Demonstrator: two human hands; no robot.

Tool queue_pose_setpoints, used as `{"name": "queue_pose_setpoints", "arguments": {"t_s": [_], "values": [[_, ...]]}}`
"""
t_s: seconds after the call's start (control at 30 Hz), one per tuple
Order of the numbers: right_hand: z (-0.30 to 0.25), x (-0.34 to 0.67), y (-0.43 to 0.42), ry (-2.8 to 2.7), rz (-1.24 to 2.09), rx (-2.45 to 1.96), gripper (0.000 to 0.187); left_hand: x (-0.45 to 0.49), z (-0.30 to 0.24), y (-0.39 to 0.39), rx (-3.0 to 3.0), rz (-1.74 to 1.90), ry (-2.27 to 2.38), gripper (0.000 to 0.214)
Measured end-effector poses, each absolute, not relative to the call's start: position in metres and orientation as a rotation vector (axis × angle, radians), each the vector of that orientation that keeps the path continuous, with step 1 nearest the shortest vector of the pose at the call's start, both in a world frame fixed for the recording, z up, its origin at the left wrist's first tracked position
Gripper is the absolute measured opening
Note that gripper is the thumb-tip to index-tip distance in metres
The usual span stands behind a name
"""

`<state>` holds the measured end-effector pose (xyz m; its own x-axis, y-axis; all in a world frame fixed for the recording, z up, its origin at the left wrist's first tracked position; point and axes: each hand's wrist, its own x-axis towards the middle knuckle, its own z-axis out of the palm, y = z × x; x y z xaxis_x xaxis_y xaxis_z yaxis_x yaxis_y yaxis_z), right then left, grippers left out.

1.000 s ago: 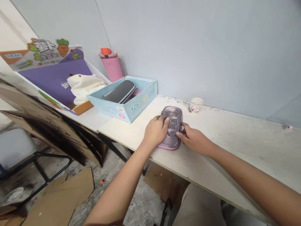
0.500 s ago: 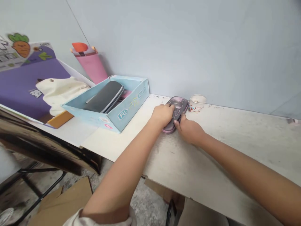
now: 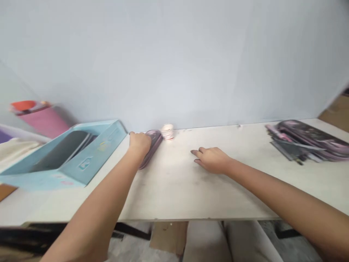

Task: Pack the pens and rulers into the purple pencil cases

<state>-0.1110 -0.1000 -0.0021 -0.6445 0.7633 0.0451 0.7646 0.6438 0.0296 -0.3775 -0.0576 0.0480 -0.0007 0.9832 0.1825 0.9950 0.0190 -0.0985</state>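
A dark pencil case with a pinkish edge lies on the white table, right of the light blue box. My left hand is closed over its left side, and its fingertips are partly hidden. Over the middle of the table is my right hand, its fingers a little apart with nothing in them. A small white paper cup stands against the wall, just right of the case. At the right lies another dark, pinkish-edged case with a loose pile of pens beside it.
The light blue box on the left holds a dark grey case. Behind it leans a pink bottle with an orange lid. A cream cloth lies farther left. The wall bounds the table's back.
My right hand has let go of the pencil case and moved right. My left hand stays on the case. The view has swung right, bringing the second case and pens into sight.
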Motion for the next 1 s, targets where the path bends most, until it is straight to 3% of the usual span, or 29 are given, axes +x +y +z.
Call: {"name": "queue_pose_setpoints", "arguments": {"t_s": [0.17, 0.37, 0.5, 0.6, 0.73, 1.0], "values": [[0.010, 0.031, -0.092, -2.610, -0.276, -1.606, 0.041, -0.251, 0.047, -0.039, -2.160, 0.180, -1.622, 0.029], [0.015, 0.191, -0.081, -2.041, -0.431, -2.017, 0.042, -0.063, 0.021, -0.054, -2.608, -0.096, -1.221, 0.039], [-0.004, 0.269, -0.068, -1.730, -0.423, -2.155, 0.045, 0.032, -0.004, -0.065, -2.834, -0.293, -1.103, 0.061], [-0.024, 0.296, -0.056, -1.713, -0.203, -2.139, 0.049, 0.079, -0.024, -0.060, -2.901, -0.273, -1.193, 0.083], [-0.040, 0.299, -0.046, -1.696, 0.091, -2.086, 0.048, 0.110, -0.044, -0.041, -2.887, -0.209, -1.397, 0.095], [-0.030, 0.262, -0.048, -1.611, 0.116, -2.204, 0.047, 0.090, -0.048, -0.017, -2.920, -0.184, -1.397, 0.103]]}}
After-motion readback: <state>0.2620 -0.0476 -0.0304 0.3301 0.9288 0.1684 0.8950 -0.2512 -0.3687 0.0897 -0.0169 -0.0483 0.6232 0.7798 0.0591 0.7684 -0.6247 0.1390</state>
